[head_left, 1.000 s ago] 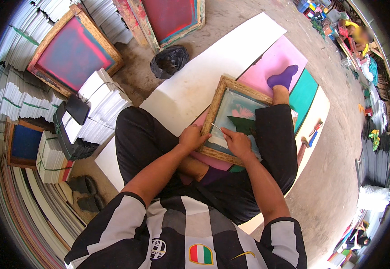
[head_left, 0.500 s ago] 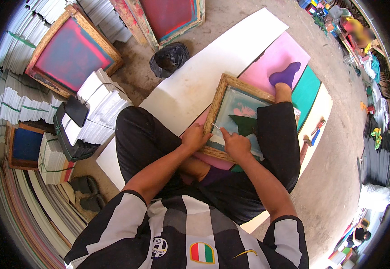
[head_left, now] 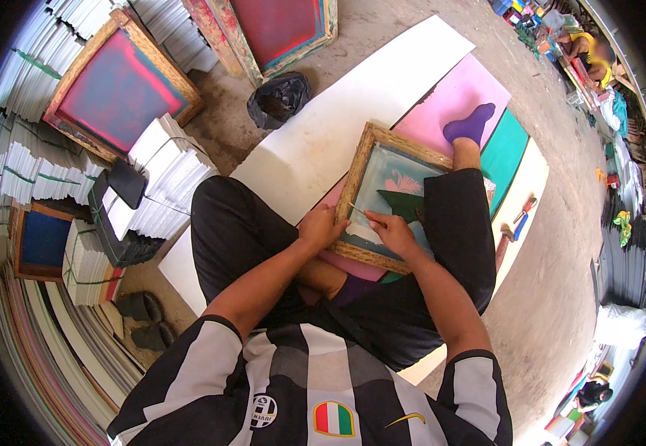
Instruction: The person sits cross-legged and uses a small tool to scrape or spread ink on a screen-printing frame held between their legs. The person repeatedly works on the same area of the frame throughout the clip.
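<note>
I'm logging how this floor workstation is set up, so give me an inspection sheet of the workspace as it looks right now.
Surface: bare concrete floor with white sheets and a pink sheet laid flat.
Job's things: wooden screen frame resting on the lap; thin stick.
Clutter: black bag, dark shoes, small tools.
Grippers: left hand holds the frame's edge; right hand pinches the stick.
Cables: nothing seen.
Surroundings: leaning red screens, bundled paper stacks, another person far off.

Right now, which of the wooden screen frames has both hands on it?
The teal-mesh frame on the person's lap: left hand grips its near edge, right hand rests on the mesh. The red-mesh frames and blue one lie untouched aside.
</note>
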Motion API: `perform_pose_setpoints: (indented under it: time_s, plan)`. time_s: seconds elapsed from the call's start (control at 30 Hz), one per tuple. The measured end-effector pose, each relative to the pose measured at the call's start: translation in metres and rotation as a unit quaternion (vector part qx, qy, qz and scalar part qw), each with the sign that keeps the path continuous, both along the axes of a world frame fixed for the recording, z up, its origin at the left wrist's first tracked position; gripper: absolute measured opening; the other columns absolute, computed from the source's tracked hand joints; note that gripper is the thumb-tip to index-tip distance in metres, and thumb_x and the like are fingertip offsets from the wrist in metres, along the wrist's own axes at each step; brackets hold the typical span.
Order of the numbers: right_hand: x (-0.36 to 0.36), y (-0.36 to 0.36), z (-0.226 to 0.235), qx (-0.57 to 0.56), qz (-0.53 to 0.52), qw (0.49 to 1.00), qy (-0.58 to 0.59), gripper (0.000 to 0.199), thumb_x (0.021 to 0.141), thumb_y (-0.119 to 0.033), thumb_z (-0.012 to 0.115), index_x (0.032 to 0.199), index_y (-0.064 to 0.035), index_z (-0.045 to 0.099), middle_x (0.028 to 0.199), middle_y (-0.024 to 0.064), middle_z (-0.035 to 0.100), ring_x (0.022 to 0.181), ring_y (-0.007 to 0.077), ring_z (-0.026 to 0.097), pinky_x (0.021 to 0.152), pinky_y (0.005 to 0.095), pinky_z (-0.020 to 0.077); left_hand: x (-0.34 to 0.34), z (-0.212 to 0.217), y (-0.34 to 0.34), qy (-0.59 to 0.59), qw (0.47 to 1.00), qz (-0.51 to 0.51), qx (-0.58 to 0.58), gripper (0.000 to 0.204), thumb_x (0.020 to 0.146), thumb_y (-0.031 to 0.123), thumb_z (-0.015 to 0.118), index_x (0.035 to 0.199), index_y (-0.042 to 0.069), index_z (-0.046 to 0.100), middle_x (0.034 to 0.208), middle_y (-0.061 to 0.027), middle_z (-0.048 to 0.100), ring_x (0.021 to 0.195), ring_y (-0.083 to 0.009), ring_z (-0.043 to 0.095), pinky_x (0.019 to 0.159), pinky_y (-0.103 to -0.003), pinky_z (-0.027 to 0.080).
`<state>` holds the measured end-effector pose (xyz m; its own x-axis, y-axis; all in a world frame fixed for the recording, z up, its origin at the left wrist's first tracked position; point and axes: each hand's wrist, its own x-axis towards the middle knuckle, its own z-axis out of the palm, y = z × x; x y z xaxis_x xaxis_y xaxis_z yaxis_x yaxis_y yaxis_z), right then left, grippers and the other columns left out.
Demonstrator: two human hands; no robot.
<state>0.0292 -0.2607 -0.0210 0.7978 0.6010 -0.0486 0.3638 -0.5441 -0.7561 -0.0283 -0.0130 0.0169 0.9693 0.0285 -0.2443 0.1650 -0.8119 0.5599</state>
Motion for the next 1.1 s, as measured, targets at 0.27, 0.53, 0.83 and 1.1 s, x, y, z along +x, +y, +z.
perform_pose_setpoints:
  time_s: [0.27, 0.53, 0.83, 1.1]
  plan:
    - [0.0, 0.029, 0.079, -0.284, 0.018, 0.959, -0.008, 0.034, 0.097, -0.032, 0.064, 0.13, -0.0279, 0.07, 0.114, 0.0183, 0.074, 0.095, 0.0409, 0.072, 0.085, 0.0466, 0.0565, -0.002, -0.012, 0.006, -0.014, 1.0, 0.002, 0.007, 0.057, 0.089, 0.054, 0.07, 0.094, -0.003, 0.072, 0.092, -0.022, 0.066, 0.087, -0.0409, 0.068, 0.08, -0.052, 0.054]
    - [0.024, 0.008, 0.025, -0.001, -0.013, 0.982, 0.191, 0.032, 0.097, -0.031, 0.065, 0.128, -0.0278, 0.072, 0.109, 0.0174, 0.075, 0.096, 0.0414, 0.071, 0.087, 0.0474, 0.056, -0.001, -0.008, 0.003, -0.019, 1.0, -0.009, 0.003, 0.058, 0.089, 0.054, 0.07, 0.093, -0.004, 0.072, 0.091, -0.0221, 0.066, 0.086, -0.0413, 0.067, 0.079, -0.052, 0.054]
    - [0.01, 0.018, 0.041, -0.11, -0.03, 0.992, 0.053, 0.038, 0.098, -0.03, 0.065, 0.135, -0.0219, 0.068, 0.096, 0.0117, 0.077, 0.083, 0.0284, 0.073, 0.078, 0.0429, 0.0546, -0.001, -0.012, 0.006, -0.016, 1.0, 0.0, -0.015, 0.057, 0.087, 0.053, 0.072, 0.098, -0.002, 0.073, 0.093, -0.0235, 0.068, 0.09, -0.0421, 0.068, 0.082, -0.052, 0.053]
    - [0.026, 0.02, 0.046, -0.025, -0.101, 0.911, 0.399, 0.037, 0.099, -0.032, 0.065, 0.133, -0.0194, 0.07, 0.09, 0.011, 0.075, 0.078, 0.0244, 0.07, 0.072, 0.0408, 0.0533, 0.001, -0.004, 0.007, 0.005, 1.0, -0.005, -0.002, 0.055, 0.086, 0.052, 0.073, 0.102, -0.001, 0.074, 0.094, -0.0223, 0.069, 0.09, -0.0416, 0.068, 0.082, -0.052, 0.054]
